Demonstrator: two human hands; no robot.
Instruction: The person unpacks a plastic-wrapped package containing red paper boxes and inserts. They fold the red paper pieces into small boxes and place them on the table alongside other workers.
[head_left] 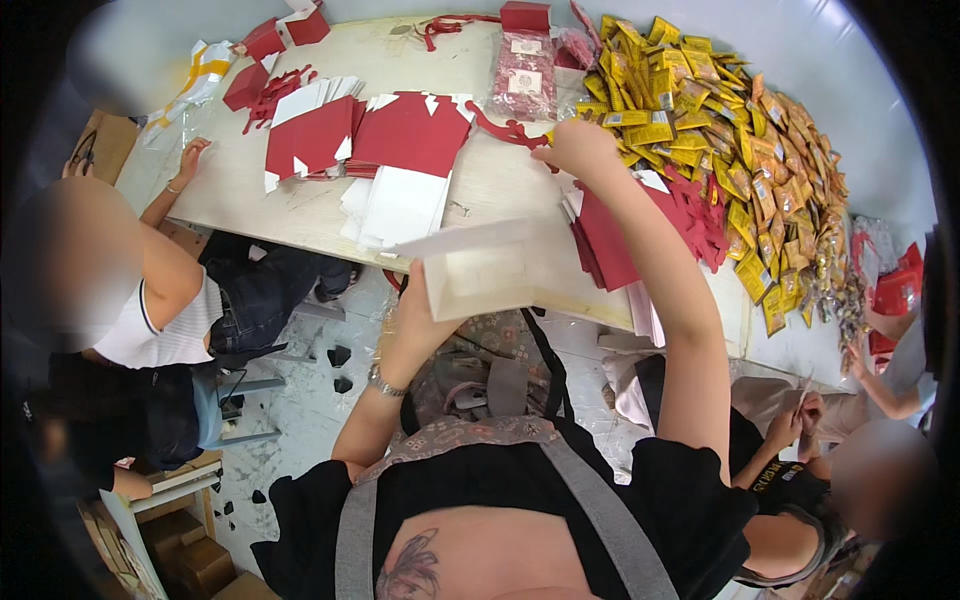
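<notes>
My left hand (412, 318) grips an open white box (482, 272) by its side, above the table's near edge. The box stands tilted, and its bare white inside faces me. My right hand (582, 150) is stretched far over the table, beside a big heap of yellow packets (665, 90). Its fingers are bent together; what lies between them, if anything, I cannot make out. Red cut-out strips (508, 132) lie just left of these fingers. Beneath my right forearm is a stack of red card sheets (608, 235).
Red and white card blanks (410, 135) lie stacked at centre left, with white sheets (405, 208) nearer me. Red boxes (263, 40) stand at the far left. Orange packets (790, 170) continue the heap rightward. Other people sit at the left (165, 270) and right (790, 500).
</notes>
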